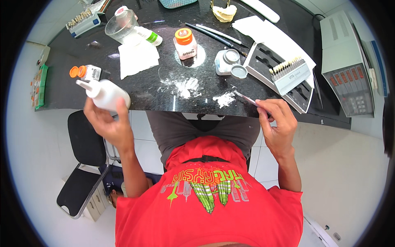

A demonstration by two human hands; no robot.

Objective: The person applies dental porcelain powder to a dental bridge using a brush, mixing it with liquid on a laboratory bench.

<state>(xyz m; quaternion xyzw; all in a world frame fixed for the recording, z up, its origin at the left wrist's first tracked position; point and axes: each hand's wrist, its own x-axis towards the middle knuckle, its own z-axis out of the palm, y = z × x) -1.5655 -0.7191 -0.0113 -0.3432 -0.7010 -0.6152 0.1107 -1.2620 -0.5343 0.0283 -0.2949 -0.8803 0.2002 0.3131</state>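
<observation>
My left hand (pixel 108 128) is wrapped round a white plastic squeeze bottle (pixel 110 97), tilted so that its nozzle points up and to the left, over the table's front edge. Between the fingertips of my right hand (pixel 279 125) is a thin spatula (pixel 246 98), its tip beside a small heap of white powder (pixel 224 99). A wider smear of white powder (pixel 186 87) lies to the left of that heap. Behind the powder stands a clear jar with an orange lid (pixel 185 44). To its right is a jar with its grey flip lid open (pixel 223 65).
A tooth shade guide (pixel 290 77) rests on a grey-white tray (pixel 263 78) at right, near a control unit (pixel 347 78). Paper tissue (pixel 138 59), a glass cup (pixel 120 29) and small orange-capped bottles (pixel 89 72) stand left. Brushes (pixel 220 38) and a dental cast (pixel 224 15) lie behind.
</observation>
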